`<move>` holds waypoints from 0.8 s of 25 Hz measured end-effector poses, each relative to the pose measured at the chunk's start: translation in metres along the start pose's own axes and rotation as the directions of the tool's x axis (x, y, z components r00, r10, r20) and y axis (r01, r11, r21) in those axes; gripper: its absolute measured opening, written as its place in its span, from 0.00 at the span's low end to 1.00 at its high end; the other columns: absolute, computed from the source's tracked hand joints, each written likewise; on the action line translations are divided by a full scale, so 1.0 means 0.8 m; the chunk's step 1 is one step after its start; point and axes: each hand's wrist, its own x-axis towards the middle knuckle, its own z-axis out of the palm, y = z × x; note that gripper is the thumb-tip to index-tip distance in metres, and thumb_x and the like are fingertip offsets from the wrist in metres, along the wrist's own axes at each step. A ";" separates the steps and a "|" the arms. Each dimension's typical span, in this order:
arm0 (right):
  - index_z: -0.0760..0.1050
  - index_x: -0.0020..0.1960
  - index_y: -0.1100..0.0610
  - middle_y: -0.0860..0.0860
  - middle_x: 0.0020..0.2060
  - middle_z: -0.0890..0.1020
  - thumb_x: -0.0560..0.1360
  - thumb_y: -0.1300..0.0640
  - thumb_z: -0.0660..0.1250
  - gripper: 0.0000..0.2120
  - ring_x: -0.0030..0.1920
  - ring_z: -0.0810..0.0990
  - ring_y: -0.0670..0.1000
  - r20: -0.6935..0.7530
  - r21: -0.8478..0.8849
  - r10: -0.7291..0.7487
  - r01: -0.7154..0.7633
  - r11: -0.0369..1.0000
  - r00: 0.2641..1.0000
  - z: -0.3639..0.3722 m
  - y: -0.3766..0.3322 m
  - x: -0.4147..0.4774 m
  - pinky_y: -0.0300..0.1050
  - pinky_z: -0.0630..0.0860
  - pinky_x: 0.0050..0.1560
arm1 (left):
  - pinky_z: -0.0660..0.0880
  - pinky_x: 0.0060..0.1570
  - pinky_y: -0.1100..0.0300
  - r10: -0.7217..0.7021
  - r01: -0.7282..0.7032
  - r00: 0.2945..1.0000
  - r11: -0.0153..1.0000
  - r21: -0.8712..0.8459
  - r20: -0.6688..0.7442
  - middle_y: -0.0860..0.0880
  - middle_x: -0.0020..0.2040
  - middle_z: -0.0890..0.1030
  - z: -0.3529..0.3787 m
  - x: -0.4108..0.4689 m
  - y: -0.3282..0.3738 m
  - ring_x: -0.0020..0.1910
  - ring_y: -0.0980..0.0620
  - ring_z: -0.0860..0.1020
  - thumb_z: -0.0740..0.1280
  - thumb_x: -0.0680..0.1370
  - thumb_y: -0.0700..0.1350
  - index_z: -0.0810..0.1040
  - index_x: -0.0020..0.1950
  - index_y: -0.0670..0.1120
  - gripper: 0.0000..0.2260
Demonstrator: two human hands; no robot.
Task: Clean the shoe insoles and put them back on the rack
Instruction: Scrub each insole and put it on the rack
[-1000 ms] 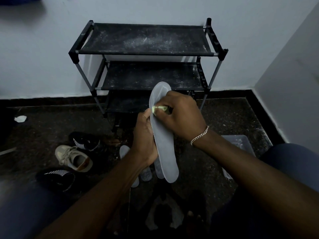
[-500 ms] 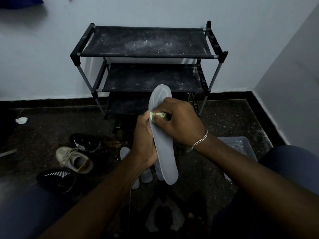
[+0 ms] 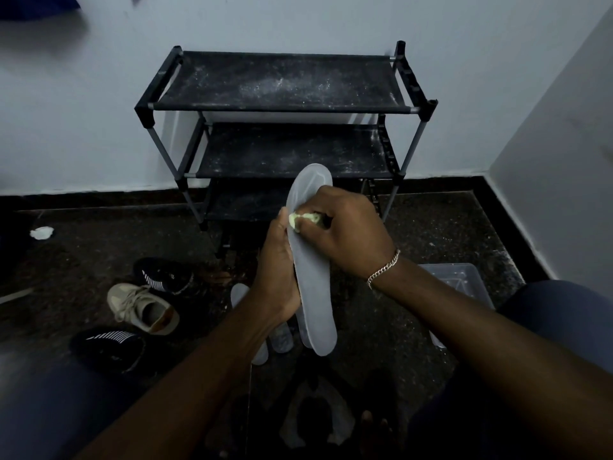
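A long grey insole (image 3: 315, 293) stands upright in front of me, toe end up. My left hand (image 3: 277, 270) grips its left edge around the middle. My right hand (image 3: 345, 232) curls round a small pale green sponge (image 3: 300, 220) and presses it against the insole's upper part. Behind stands a black three-tier shoe rack (image 3: 282, 84), its shelves dusty and bare. More pale insoles (image 3: 280, 336) lie on the floor below my hands, partly hidden by my left arm.
On the dark floor at the left lie a beige sneaker (image 3: 142, 308) and two black striped shoes (image 3: 109, 348). A clear plastic tub (image 3: 461, 283) sits at the right behind my right forearm. White walls close the back and right. A white scrap (image 3: 41, 232) lies far left.
My right hand with the sponge has slid slightly down and left along the insole. The insole and left hand stay nearly in place.
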 end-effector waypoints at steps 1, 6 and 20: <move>0.85 0.47 0.52 0.46 0.42 0.83 0.75 0.49 0.70 0.08 0.42 0.81 0.48 -0.049 -0.010 0.033 -0.033 0.999 0.998 -0.001 0.003 0.004 0.53 0.79 0.42 | 0.71 0.53 0.60 0.020 -0.019 0.999 0.999 0.026 -0.027 0.41 0.53 0.74 0.004 0.000 -0.002 0.50 0.51 0.74 0.69 0.76 0.57 0.70 0.68 0.37 0.30; 0.85 0.47 0.53 0.46 0.41 0.82 0.75 0.50 0.70 0.08 0.41 0.81 0.48 -0.043 -0.011 0.011 -0.012 1.000 0.999 0.001 0.001 0.000 0.52 0.79 0.42 | 0.77 0.47 0.60 -0.033 0.030 0.999 0.996 0.085 0.023 0.45 0.48 0.79 -0.007 0.006 0.000 0.46 0.53 0.79 0.80 0.64 0.58 0.79 0.54 0.44 0.26; 0.84 0.47 0.52 0.46 0.43 0.83 0.75 0.49 0.70 0.08 0.43 0.82 0.49 -0.078 -0.043 0.073 -0.077 0.996 0.994 -0.003 0.006 0.005 0.53 0.79 0.43 | 0.80 0.49 0.56 -0.019 0.016 0.999 0.998 0.065 0.045 0.44 0.55 0.79 -0.008 0.000 -0.001 0.50 0.50 0.80 0.59 0.79 0.58 0.72 0.66 0.42 0.23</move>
